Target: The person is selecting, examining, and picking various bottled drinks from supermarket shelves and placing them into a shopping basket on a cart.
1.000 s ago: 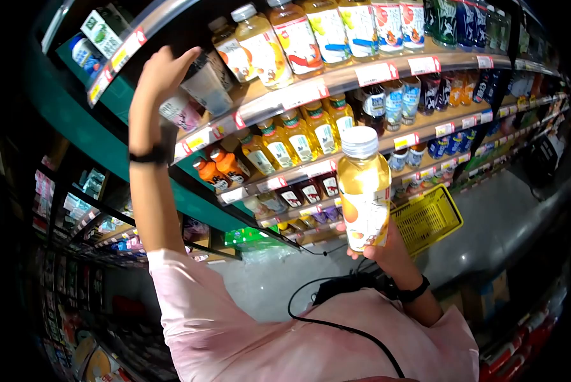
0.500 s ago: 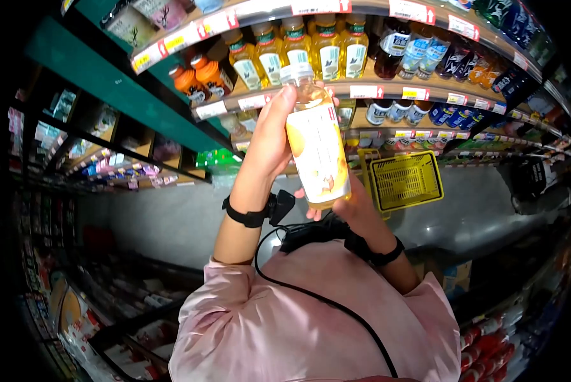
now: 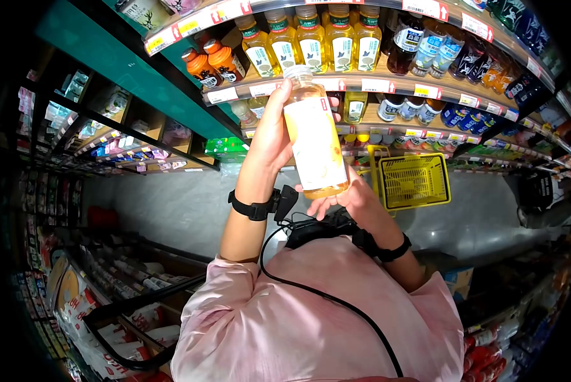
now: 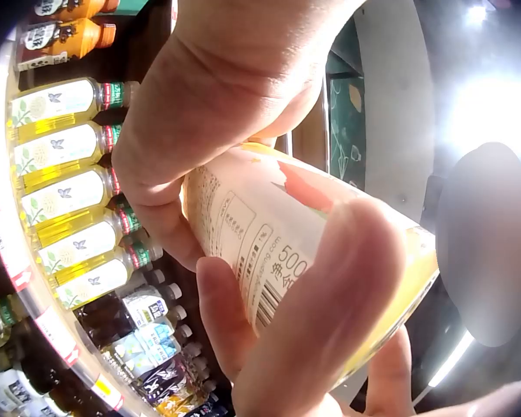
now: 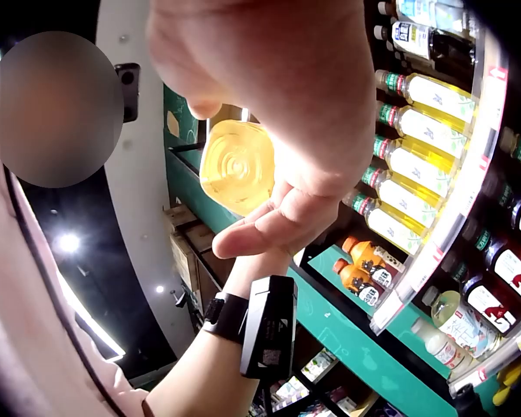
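teal shelving (image 3: 126,70) fills your view, with rows of yellow tea bottles (image 3: 327,44) and a few orange bottles (image 3: 212,60) standing on it behind price tags. your pink sleeves (image 3: 298,325) take up the bottom of the head view. yellow wire basket (image 3: 416,181) sits low by the bottom shelf, to the right of your hands and well apart from them. juice bottle (image 3: 314,143) is held in the air between you and the shelves, cap end up and tilted slightly left. it has pale yellow liquid, and the barcode side of the label faces the left wrist view. your left hand (image 3: 269,137) wraps the upper body, fingers and thumb curled round the label. your right hand (image 3: 352,197) is under the base, fingers fairly straight, propping the bottom rather than wrapping it. cap (image 3: 296,71) is on, just above your left fingertips.
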